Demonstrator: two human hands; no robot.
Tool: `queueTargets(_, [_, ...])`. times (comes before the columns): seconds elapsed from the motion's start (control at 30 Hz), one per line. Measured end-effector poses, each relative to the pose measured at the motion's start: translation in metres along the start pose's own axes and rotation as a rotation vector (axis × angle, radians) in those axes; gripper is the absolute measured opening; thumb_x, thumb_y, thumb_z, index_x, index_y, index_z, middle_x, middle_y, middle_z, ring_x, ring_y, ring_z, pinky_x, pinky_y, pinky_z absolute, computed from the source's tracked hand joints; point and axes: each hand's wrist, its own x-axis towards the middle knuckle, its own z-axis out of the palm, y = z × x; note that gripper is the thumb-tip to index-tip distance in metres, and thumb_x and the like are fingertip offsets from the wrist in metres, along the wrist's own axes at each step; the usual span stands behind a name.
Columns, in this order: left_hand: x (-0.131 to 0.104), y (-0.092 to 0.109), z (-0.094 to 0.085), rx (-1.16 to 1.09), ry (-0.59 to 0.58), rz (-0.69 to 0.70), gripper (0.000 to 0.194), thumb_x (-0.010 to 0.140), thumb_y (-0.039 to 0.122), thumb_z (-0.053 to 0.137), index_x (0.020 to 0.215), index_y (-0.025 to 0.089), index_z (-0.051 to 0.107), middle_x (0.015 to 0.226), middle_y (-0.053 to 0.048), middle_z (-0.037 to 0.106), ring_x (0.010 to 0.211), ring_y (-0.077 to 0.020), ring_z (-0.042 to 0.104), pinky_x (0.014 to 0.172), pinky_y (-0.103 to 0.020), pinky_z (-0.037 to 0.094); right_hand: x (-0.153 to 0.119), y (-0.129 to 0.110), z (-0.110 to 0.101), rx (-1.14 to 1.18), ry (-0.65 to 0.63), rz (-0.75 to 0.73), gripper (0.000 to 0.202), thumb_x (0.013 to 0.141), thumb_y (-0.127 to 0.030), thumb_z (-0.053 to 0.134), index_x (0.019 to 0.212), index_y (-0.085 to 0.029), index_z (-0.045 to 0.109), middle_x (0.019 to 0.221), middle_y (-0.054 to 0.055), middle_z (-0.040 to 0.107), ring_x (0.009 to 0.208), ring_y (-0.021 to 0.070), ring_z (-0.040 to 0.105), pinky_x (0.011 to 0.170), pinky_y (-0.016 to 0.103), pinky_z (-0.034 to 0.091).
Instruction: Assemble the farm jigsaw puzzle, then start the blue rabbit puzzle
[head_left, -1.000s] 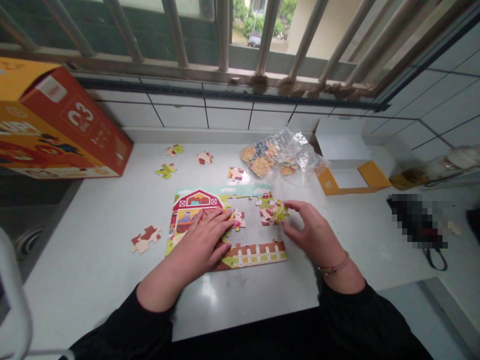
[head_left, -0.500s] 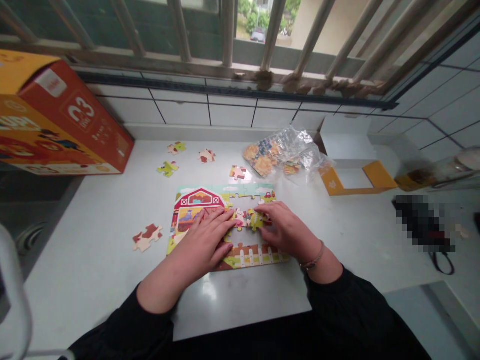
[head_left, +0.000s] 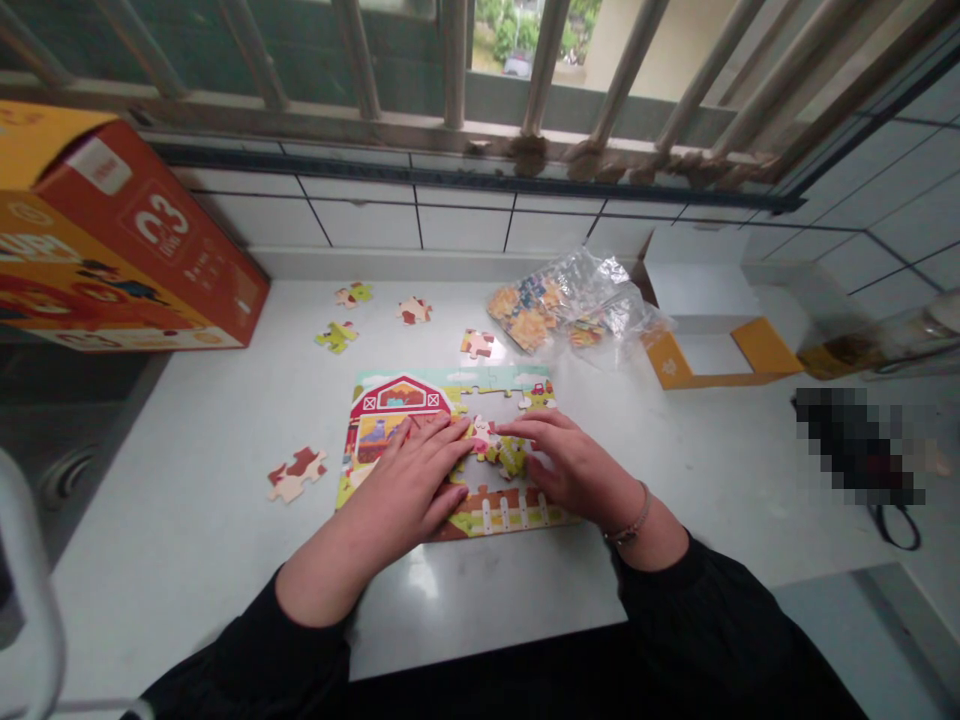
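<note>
A farm jigsaw puzzle (head_left: 401, 393) with a red barn lies on the white counter, its middle partly grey. My left hand (head_left: 420, 475) rests flat on its left part, fingers stretched out, fingertips beside a pink-and-white piece (head_left: 482, 437). At the right part, my right hand (head_left: 566, 462) has thumb and forefinger around a green piece (head_left: 513, 456), which sits tilted next to the pink one. Loose pieces lie around: a brown-and-white one (head_left: 298, 474) at the left, a green one (head_left: 336, 337), a brown-spotted one (head_left: 414, 311) and a pink one (head_left: 477, 344) behind.
A large orange-red box (head_left: 180, 240) stands at the back left. Behind the puzzle on the right lie a clear plastic bag (head_left: 574, 305) of pieces and an open yellow-white box (head_left: 720, 370). A bottle (head_left: 870, 345) and a blurred black object (head_left: 855, 450) are farther right.
The green piece has turned and shifted slightly down and left under my right hand, whose fingers have moved a little. My left hand has stayed in place.
</note>
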Motion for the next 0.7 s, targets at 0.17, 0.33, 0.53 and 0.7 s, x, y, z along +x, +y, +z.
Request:
queueTargets(0.17, [-0.001,-0.002,0.001,-0.006,0.004,-0.001,0.055,0.109,0.03,0.065,0.164,0.029,0.059,0.182,-0.01,0.047,0.17,-0.0354,0.041,0.141,-0.073,0.021,0.0,-0.003,0.002,-0.177,0.094,0.045,0.037,0.106,-0.019,0.064,0.143,-0.023,0.066,0.131,0.013,0.078,0.124,0.0317,0.072,0.109,0.055,0.061])
queueTargets(0.33, [-0.001,-0.001,0.001,-0.002,0.002,0.0,0.057,0.108,0.028,0.066,0.165,0.028,0.058,0.182,-0.011,0.047,0.17,-0.0352,0.042,0.141,-0.073,0.022,-0.003,-0.013,0.01,-0.343,-0.024,0.143,0.067,0.089,-0.057,0.095,0.137,-0.021,0.065,0.126,0.017,0.078,0.12,0.0391,0.07,0.099,0.055,0.058])
queueTargets(0.53, [0.0,0.0,0.001,-0.005,0.004,0.001,0.059,0.109,0.026,0.065,0.167,0.028,0.055,0.183,-0.011,0.046,0.171,-0.0344,0.041,0.141,-0.074,0.023,-0.003,-0.016,0.014,-0.265,-0.037,0.109,0.058,0.09,-0.037,0.095,0.136,-0.023,0.064,0.129,0.014,0.078,0.121,0.0363,0.071,0.102,0.053,0.057])
queueTargets(0.7, [-0.002,-0.002,0.003,-0.011,0.009,0.007,0.059,0.109,0.027,0.065,0.167,0.029,0.055,0.183,-0.011,0.046,0.171,-0.035,0.041,0.14,-0.074,0.024,-0.003,-0.011,0.016,-0.156,0.014,0.019,0.058,0.088,-0.022,0.09,0.138,-0.024,0.061,0.128,0.012,0.077,0.119,0.0343,0.072,0.103,0.053,0.059])
